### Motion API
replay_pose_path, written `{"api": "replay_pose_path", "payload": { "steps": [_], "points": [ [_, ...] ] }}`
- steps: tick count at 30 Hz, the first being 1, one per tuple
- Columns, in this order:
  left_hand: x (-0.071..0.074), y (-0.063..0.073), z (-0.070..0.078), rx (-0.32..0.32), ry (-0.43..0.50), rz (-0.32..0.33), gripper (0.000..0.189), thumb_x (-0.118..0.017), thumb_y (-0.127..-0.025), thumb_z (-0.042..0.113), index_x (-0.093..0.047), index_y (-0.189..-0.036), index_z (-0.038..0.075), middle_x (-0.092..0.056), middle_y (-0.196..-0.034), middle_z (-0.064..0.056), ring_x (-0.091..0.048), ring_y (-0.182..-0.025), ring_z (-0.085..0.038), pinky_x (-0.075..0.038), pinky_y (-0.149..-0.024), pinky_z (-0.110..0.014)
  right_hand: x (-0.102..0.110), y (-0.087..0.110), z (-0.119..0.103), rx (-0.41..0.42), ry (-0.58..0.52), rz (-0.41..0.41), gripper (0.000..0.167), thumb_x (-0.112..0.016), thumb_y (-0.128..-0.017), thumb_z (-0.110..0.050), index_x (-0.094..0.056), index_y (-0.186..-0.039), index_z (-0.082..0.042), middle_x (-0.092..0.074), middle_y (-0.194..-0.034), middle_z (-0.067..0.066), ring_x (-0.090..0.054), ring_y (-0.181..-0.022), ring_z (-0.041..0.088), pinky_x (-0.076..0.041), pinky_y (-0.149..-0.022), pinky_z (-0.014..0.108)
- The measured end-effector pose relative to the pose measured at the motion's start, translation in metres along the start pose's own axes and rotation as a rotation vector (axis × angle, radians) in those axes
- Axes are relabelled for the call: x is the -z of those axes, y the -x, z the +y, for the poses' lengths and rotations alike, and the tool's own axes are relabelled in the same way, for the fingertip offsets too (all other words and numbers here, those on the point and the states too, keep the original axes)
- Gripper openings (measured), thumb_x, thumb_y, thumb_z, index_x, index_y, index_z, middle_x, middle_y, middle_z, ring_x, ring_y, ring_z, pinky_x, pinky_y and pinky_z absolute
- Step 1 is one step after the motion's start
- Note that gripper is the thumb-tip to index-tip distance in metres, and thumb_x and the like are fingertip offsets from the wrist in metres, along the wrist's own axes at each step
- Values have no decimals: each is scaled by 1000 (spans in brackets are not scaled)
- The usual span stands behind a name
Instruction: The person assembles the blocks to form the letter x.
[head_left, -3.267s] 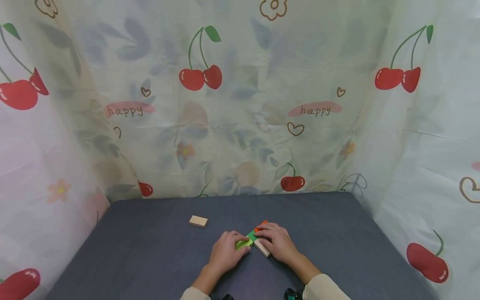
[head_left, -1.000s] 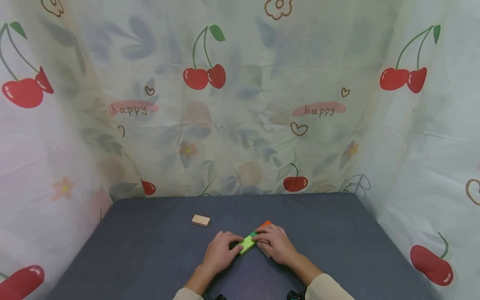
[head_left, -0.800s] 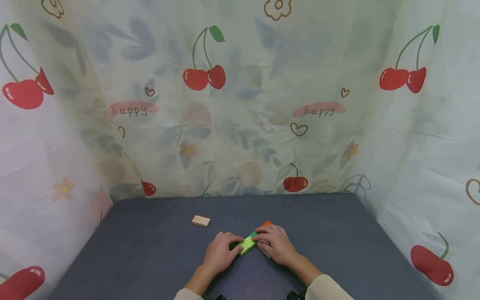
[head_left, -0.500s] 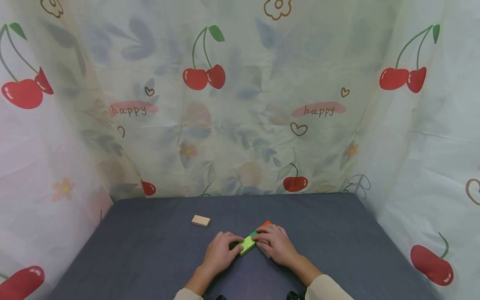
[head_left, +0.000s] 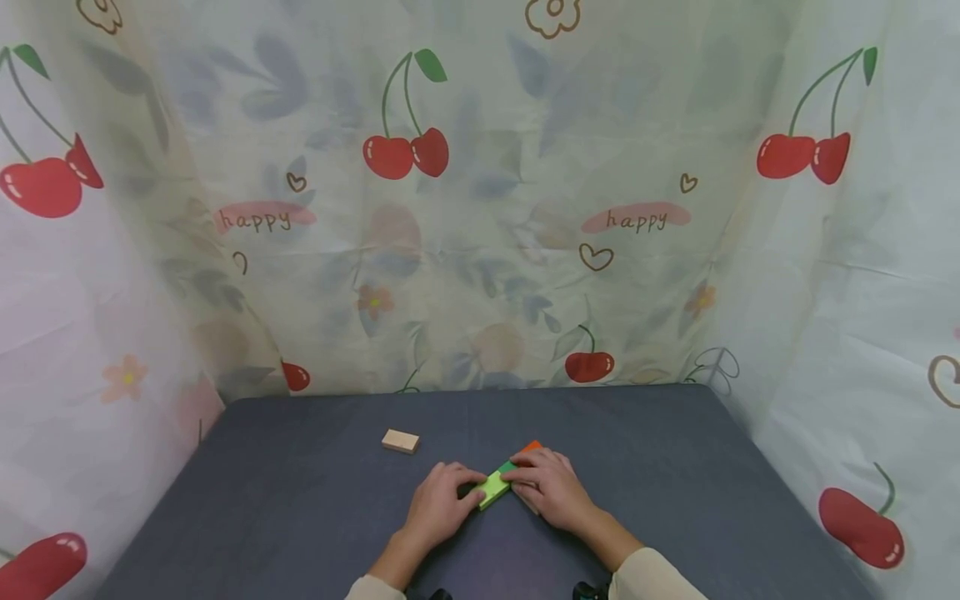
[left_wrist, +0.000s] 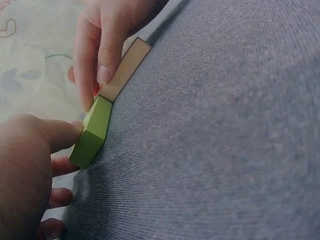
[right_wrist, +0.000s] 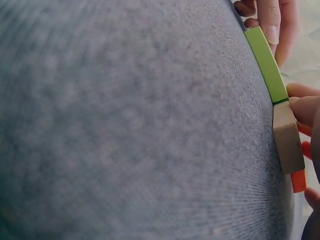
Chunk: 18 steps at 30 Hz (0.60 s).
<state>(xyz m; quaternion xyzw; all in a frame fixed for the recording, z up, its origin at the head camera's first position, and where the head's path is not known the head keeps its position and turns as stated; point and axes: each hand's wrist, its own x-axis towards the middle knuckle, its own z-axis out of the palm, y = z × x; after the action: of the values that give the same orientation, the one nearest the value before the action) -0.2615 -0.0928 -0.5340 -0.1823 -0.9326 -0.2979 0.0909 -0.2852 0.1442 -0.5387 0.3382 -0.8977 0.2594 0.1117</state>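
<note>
In the head view my left hand [head_left: 441,502] pinches the left end of a light green block [head_left: 492,490] between thumb and index finger. My right hand [head_left: 551,490] lies over the other end of the row, one fingertip touching the light green block. Beneath its thumb is a plain wooden block [right_wrist: 288,145], mostly covered in the head view. A darker green block [head_left: 507,467] and an orange block [head_left: 533,446] stick out past the right fingers. In the right wrist view the wooden block meets the end of the light green one; the orange block [right_wrist: 298,181] shows behind it.
A single wooden block [head_left: 401,442] lies farther back on the dark grey cloth [head_left: 315,500], left of the hands. Patterned curtains [head_left: 480,200] surround the table at the back and on both sides.
Since the oldest frame, the light green block has become more exposed and the left hand has shifted slightly left. The right hand covers more of the wooden block. Over the last second both hands stay nearly still.
</note>
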Motion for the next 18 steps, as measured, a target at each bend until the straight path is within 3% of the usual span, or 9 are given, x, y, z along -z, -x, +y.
{"api": "replay_pose_path", "payload": {
  "steps": [18],
  "points": [
    [2, -5, -12, -62, 39, 7, 20, -76, -84, 33, -76, -104, 27, -65, -97, 13, -54, -87, -11, -46, -72, -34, 3, 0, -2, -12, 2, -15, 25, -66, -93, -23, -73, -117, -27, -61, -127, 1, -51, -119, 24, -32, -97, 58]
  ]
}}
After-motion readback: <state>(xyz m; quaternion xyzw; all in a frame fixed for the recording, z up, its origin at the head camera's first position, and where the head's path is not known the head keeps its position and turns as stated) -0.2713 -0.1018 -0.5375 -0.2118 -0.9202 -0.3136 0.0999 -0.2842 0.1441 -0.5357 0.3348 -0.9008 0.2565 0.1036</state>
